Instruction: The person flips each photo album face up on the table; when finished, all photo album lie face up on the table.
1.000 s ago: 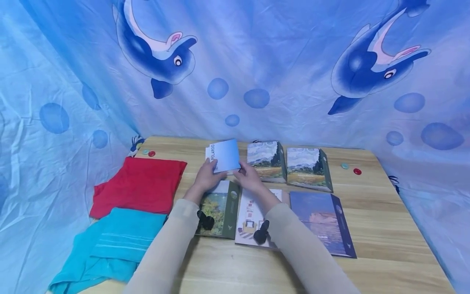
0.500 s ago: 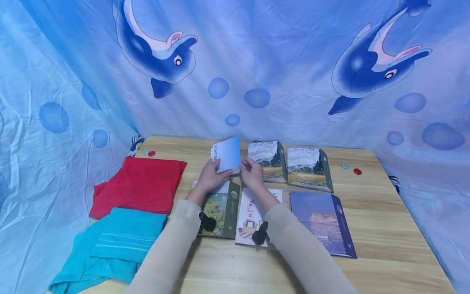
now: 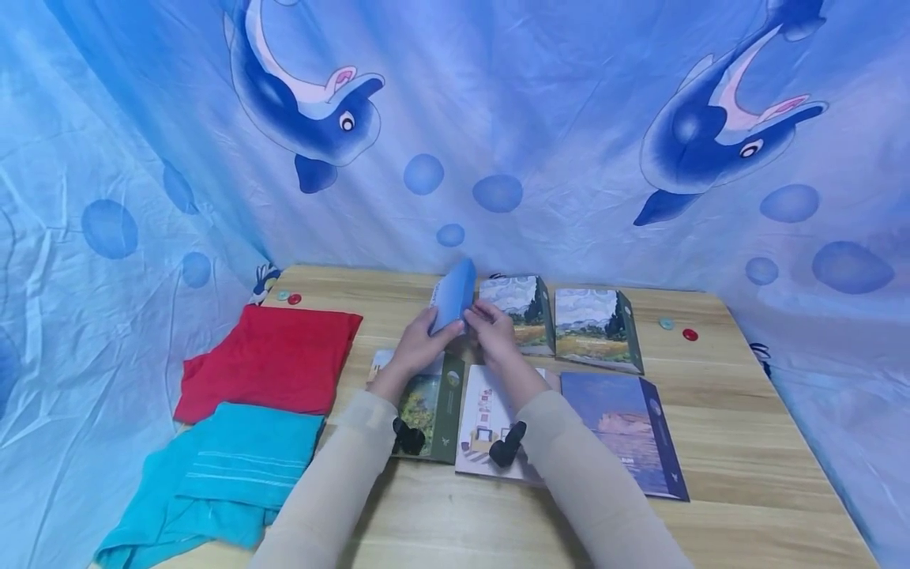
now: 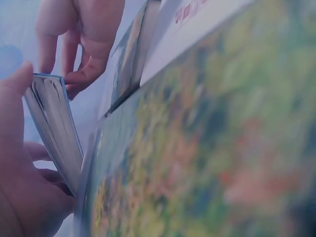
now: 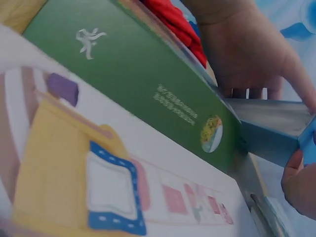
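Above the far middle of the table, a small blue polaroid photo album [image 3: 453,296] is held tilted, its spine side turned to the right. My left hand [image 3: 418,344] grips its left side, thumb in front and fingers behind. The thumb and fingers of my right hand [image 3: 494,336] pinch its lower right edge. In the left wrist view, the page edges of the album [image 4: 52,118] face the camera, with the left hand [image 4: 29,173] around them. The right wrist view has the album's blue spine [image 5: 271,140] beside the right hand [image 5: 303,187].
Beneath the arms lie a green-spined album [image 3: 448,411] and a white album [image 3: 483,395]; a purple album [image 3: 618,427] is to their right. Two landscape-covered albums [image 3: 512,308] stand behind. Folded red cloth [image 3: 273,356] and turquoise cloth [image 3: 235,462] lie left. Small red [image 3: 690,334] and teal discs are at right.
The blue album has shifted slightly right and turned so that its cover shows narrower and its spine side comes into view. Both hands moved with it.
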The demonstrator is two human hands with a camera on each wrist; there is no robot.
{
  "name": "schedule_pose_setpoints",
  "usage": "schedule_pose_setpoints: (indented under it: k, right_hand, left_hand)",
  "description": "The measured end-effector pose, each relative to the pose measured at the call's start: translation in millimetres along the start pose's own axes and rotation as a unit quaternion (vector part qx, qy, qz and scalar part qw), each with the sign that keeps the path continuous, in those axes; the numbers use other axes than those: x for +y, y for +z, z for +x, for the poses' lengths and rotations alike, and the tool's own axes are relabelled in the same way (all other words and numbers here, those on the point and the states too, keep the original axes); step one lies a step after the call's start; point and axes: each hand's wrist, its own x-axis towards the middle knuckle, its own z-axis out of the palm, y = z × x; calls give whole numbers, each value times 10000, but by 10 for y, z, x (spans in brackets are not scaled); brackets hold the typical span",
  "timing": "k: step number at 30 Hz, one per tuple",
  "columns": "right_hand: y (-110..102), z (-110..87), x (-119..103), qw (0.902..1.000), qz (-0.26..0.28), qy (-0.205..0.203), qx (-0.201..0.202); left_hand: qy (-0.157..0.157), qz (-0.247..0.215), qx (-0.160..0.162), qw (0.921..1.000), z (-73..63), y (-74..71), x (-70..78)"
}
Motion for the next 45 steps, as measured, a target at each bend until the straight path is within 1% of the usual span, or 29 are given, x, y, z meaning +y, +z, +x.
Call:
schedule_pose_setpoints:
  k: [4, 7, 9, 12, 15, 18, 21, 26, 28, 32, 34, 36, 40, 43, 45]
  right_hand:
    - [-9, -8, -29, 9996, 32, 175, -205]
    - [-15, -19, -46, 9995, -84, 201, -240]
    - [-17, -17, -56, 9995, -79, 185, -227]
    - [-5, -28, -88, 9998, -79, 38, -173]
    - [32, -71, -140, 9996, -160, -193, -164]
    - [84, -116, -186, 9988, -275, -371, -181]
    - [121, -143, -189, 9988, -262, -346, -226]
    - [144, -156, -100, 9982, -353, -237, -431]
    - [154, -157, -51, 9968, -536, -255, -536]
    - [161, -162, 20, 9909, -1109, -272, -708]
    - [159, -169, 37, 9856, -1454, -336, -790]
    - [158, -165, 60, 9778, -1844, -464, -878]
    - [157, -154, 103, 9555, -2660, -725, -1046]
    - [160, -157, 111, 9426, -2985, -705, -1320]
    - [161, -155, 111, 9377, -3081, -641, -1473]
  left_hand:
    - [187, -53, 162, 9997, -42, 28, 42]
    - [523, -123, 361, 9979, -64, 37, 101]
    - [823, -163, 514, 9951, -69, 35, 144]
    - [1201, -460, 689, 9893, -64, 19, 207]
    - [1313, -906, 793, 9840, -59, -4, 245]
    - [1297, -1242, 917, 9795, -62, -38, 262]
    - [1273, -1363, 995, 9774, -71, -67, 248]
    - [1106, -1370, 954, 9797, -106, -106, 182]
    - [1047, -1361, 914, 9809, -125, -129, 150]
    - [969, -1228, 930, 9833, -140, -171, 86]
    - [866, -1088, 973, 9855, -134, -186, 50]
    - [727, -1000, 1040, 9869, -130, -207, 18]
    - [533, -887, 1192, 9875, -104, -247, -56]
    - [407, -821, 1248, 9879, -81, -289, -110]
    - [263, -719, 1201, 9898, -70, -324, -134]
